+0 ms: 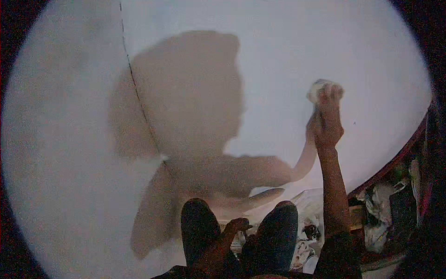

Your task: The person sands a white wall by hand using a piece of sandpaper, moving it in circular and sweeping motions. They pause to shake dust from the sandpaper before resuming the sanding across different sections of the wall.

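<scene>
A pale wad, perhaps a cloth or sponge (316, 94), is pressed against the white wall (278, 56). My right hand (331, 114) is closed around it, arm stretched upward. Low down between my knees, my left hand (238, 226) has its fingers curled. Dim light hides what, if anything, is in its grip.
A large shadow of my head and arm (186, 93) falls on the wall. A dark, broken line (132, 76) runs down the wall's left part. At lower right are crumpled plastic bags (378, 209) and clutter, beyond a dark reddish edge (390, 165). My bent knees (281, 223) are close to the wall.
</scene>
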Demonstrator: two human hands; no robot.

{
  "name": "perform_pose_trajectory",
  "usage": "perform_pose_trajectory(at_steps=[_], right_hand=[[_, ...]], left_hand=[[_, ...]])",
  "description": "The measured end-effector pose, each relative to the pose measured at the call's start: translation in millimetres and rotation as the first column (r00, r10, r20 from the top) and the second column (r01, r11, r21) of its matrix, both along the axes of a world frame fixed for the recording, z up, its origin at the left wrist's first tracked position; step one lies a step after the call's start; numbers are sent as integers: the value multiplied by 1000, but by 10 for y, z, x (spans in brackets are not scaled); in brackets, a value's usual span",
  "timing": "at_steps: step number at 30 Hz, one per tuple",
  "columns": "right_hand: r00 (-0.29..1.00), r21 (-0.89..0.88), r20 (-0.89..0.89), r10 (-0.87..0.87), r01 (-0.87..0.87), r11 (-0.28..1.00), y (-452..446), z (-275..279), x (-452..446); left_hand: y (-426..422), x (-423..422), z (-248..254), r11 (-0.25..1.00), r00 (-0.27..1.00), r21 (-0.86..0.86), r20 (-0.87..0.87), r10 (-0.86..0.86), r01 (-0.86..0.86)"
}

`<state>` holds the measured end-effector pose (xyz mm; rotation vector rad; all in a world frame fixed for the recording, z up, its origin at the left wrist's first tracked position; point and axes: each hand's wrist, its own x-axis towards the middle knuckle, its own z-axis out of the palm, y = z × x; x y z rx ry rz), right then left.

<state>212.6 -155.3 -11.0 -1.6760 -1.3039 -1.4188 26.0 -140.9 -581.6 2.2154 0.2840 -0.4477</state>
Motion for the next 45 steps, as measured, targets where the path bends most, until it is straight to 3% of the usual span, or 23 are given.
perform_pose_trajectory(at_steps=[3, 5, 7, 8, 15, 18, 20, 21, 23, 26, 27, 28, 30, 32, 33, 35, 36, 39, 40, 41, 42, 44, 45], right_hand=[[983, -49, 182, -4, 13, 999, -26, 197, 23], [991, 329, -43, 130, -109, 938, -38, 243, 182], [968, 475, -202, 150, -37, 879, 24, 408, 12], [983, 486, -155, 99, -12, 874, 54, 365, 98], [991, 172, 23, 129, -131, 976, 181, 421, -295], [994, 177, -103, 46, -27, 984, 203, 540, -201], [961, 490, -44, 274, -218, 844, 239, 710, -214], [989, 427, -23, 147, -123, 896, 271, 657, -292], [992, 316, -32, 124, -108, 943, 381, 480, -564], [999, 125, 20, 40, -42, 991, 370, 438, -609], [996, 42, 87, -2, -1, 999, 362, 442, -583], [985, -31, 166, -39, 45, 999, 370, 476, -552], [993, 101, 113, 12, -24, 995, 368, 614, -436], [992, 347, 1, 123, -116, 931, 397, 809, -336], [978, 434, 106, 178, -207, 877, 459, 915, -292], [984, 387, 69, 165, -179, 904, 501, 864, -446], [989, 331, 35, 144, -148, 932, 503, 828, -509], [992, -10, 128, 18, -17, 1000, 510, 555, -822], [980, -169, 192, -53, 86, 982, 496, 565, -981], [924, -258, 378, -61, 168, 951, 479, 643, -944], [926, -258, 373, -61, 167, 951, 453, 669, -774], [993, 242, 15, 118, -118, 963, 435, 744, -432], [993, 239, 18, 119, -120, 964, 440, 816, -327]], left_hand=[[14, -58, 86, 1000, 1000, -6, -3, -6, 6], [26, -46, 183, 1000, 1000, -10, -9, -14, 14], [32, -47, 295, 1000, 1000, -8, -13, -27, 27], [37, -35, 351, 999, 999, -9, -21, -34, 34], [38, -79, 799, 998, 999, -43, -17, -42, 42], [49, -123, 869, 998, 999, -56, -10, -33, 32], [2, -143, 925, 998, 1000, -58, -3, -28, 28], [3, -159, 955, 998, 1000, -64, -7, -24, 24], [-7, -173, 1071, 997, 1000, -77, 1, -19, 19], [46, -186, 1325, 957, 971, -262, -229, 65, -126], [31, -404, 1624, 962, 984, -223, -112, 138, -160], [-18, -218, 1151, 983, 995, -158, -65, 80, -90], [-115, 146, 219, 999, 999, -11, 22, -36, 37], [-53, 89, 493, 999, 999, -34, 9, -31, 31], [-16, 50, 624, 999, 1000, -43, -21, -18, 17], [-56, 181, 135, 999, 1000, -54, 28, 1, 0], [-126, 265, -29, 997, 997, -73, 79, 14, -9], [-217, -715, 1354, 747, 835, -603, 231, 500, -281], [-136, -554, 1299, 747, 836, -603, 229, 498, -280], [-16, -311, 1132, 903, 945, -391, 187, 267, -178], [52, -195, 1024, 985, 996, -172, 81, 37, -22], [4, -172, 1059, 987, 998, -146, 15, 66, -64], [-27, -144, 1082, 988, 995, -116, -47, 93, -98]])
